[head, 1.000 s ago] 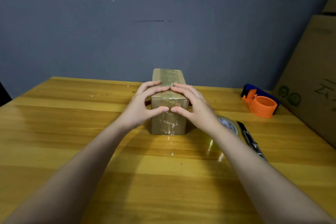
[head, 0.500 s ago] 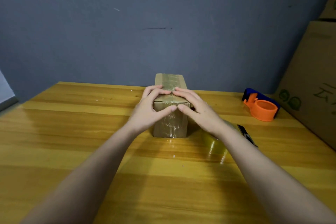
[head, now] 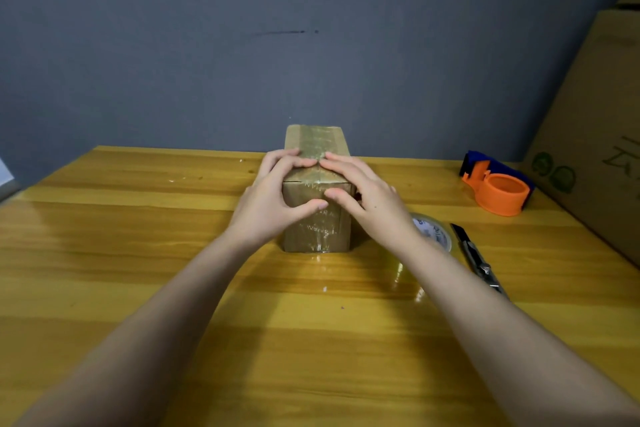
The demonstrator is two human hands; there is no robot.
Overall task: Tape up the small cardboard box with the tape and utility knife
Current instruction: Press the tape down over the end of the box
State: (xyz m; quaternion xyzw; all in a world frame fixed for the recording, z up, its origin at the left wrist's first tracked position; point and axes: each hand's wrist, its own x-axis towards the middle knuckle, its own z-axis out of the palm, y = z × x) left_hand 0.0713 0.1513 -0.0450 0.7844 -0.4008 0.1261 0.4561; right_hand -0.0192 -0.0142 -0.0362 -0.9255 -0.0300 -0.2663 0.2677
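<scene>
2 hands meet on 1 small cardboard box (head: 317,218), which stands near the middle of the yellow wooden desk (head: 138,253), its long side running away from the camera toward the grey wall (head: 311,45). Going left to right: the left hand (head: 270,201) rests against the box's left near corner, fingers spread flat over the top edge and the thumb pressed across the near face. The box itself is brown and narrow. A wide strip of glossy clear tape runs along its top and folds down over the near end face, where it shows wrinkles and whitish streaks; a thin dark seam is visible just under the top edge of that face. The right hand (head: 367,201) mirrors the left, fingers laid on the top and thumb on the near face, so both hands are open and pressing on the box rather than gripping it; the fingertips of the 2 hands nearly touch at the top.

Right of the box, partly hidden behind the right wrist, lies 1 roll of clear tape (head: 434,230) flat on the desk. Just beside it lies 1 utility knife (head: 476,256), its dark blade end pointing away. Farther right and back sits 1 orange and blue tape dispenser (head: 498,189), and 1 large cardboard carton (head: 595,135) stands at the desk's right edge.
</scene>
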